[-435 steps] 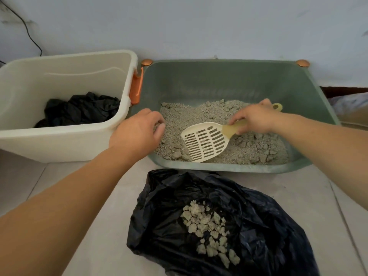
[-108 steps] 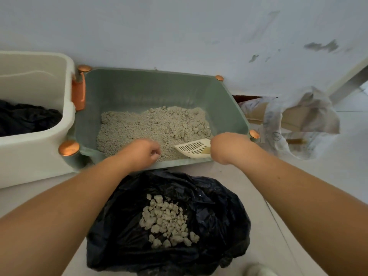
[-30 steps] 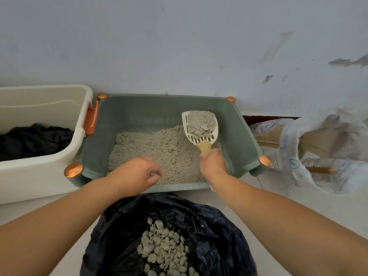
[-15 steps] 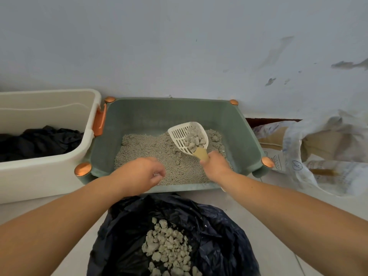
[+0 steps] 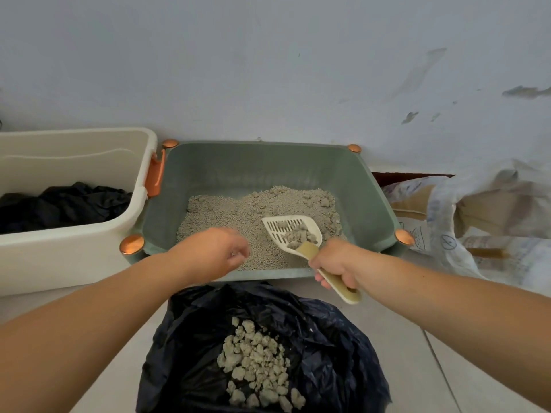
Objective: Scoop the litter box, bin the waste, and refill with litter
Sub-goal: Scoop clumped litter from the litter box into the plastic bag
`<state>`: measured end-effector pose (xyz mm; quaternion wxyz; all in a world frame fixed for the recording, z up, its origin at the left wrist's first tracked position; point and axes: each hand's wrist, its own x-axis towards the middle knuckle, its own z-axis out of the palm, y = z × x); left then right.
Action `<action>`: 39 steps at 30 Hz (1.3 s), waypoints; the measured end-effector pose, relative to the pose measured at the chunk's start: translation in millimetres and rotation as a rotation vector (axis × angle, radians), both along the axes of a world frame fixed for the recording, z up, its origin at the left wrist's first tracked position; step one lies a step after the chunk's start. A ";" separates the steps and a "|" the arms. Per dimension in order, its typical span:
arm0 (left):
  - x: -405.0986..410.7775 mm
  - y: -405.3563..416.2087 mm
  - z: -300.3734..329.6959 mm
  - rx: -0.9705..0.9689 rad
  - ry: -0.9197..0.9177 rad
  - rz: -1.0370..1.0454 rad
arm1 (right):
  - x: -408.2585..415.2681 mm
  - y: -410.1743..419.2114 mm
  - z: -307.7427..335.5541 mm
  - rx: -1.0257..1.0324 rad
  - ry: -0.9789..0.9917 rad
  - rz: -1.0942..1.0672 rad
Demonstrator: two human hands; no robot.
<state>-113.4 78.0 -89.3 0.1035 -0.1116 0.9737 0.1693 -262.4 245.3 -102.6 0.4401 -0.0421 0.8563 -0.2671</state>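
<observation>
Both arms reach forward over the black bag (image 5: 334, 338). The right hand (image 5: 335, 263) is curled round the handle of one scoop (image 5: 293, 234), whose slotted head, tilted up to the left, carries clumps (image 5: 293, 235) just above the litter (image 5: 238, 216). The left hand (image 5: 213, 253) hovers loosely curled, holding nothing, at the near edge of the one green box (image 5: 372, 204). A pile of clumps lies in the bag below both hands. One white bin (image 5: 74, 257) stands left of the left hand; a litter sack (image 5: 477, 219) lies right of the right hand.
</observation>
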 end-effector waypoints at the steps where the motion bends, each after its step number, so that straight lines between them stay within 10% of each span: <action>1: -0.3 0.4 1.3 -0.004 -0.004 0.001 | 0.9 1.7 3.2 0.015 -0.020 0.023; 15: 2.0 4.2 7.5 -0.013 0.026 -0.029 | -10.8 -11.6 36.5 0.248 -0.022 0.389; 39: 17.5 -16.9 -19.5 0.062 0.010 0.042 | 20.4 -84.8 -37.7 -0.131 0.047 -0.152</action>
